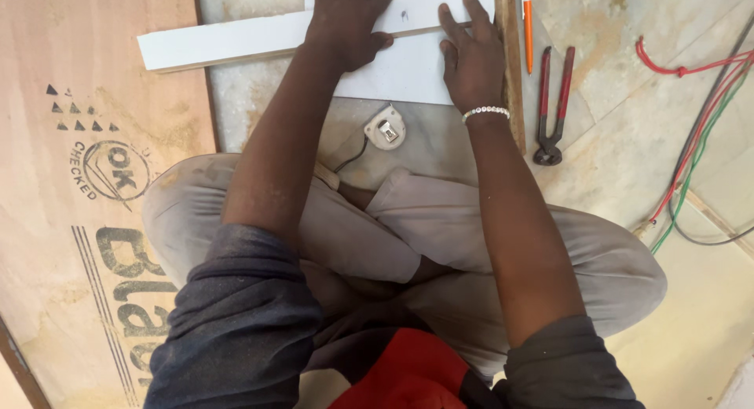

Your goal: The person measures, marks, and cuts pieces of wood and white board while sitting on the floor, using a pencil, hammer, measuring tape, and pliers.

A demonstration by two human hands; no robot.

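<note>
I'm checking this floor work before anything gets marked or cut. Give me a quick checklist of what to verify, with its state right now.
1. Left hand flat on the white strip: ok.
2. Right hand pressing the white sheet: ok.
3. Strip aligned with the sheet edge: cannot tell.
4. Orange pen within reach: ok.
5. Tape measure close by on the floor: ok.
6. Red-handled pincers clear of the hands: ok.

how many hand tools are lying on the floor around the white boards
3: a tape measure just below the white boards, red-handled pincers to their right, and an orange pen beside the pincers. Others may lie out of frame.
</note>
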